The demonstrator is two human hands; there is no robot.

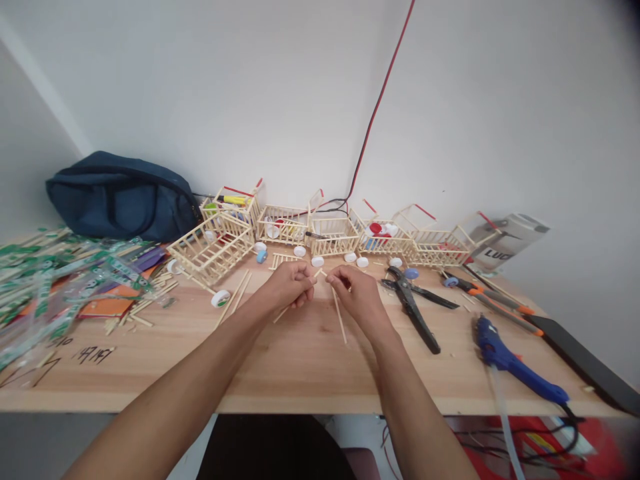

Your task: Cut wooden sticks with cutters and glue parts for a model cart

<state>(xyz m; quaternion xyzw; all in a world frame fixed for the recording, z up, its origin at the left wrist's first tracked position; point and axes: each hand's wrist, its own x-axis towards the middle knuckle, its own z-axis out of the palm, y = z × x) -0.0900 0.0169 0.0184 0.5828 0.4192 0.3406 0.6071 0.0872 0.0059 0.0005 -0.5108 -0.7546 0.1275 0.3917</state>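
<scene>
My left hand [290, 285] and my right hand [356, 293] meet over the middle of the wooden table [300, 360], both with fingers pinched. Each grips a thin wooden stick: the left hand's stick [281, 313] slants down to the left, the right hand's stick [339, 321] runs down toward me. The fingertips almost touch above the table top. A few loose sticks [239, 293] lie just left of my left wrist.
A row of small stick-built carts [330, 235] with white wheels lines the back. Black pliers [413, 303], orange-handled cutters [493, 293] and a blue glue gun [515, 363] lie on the right. A dark blue bag [120, 195] and green wrappers [50, 280] fill the left.
</scene>
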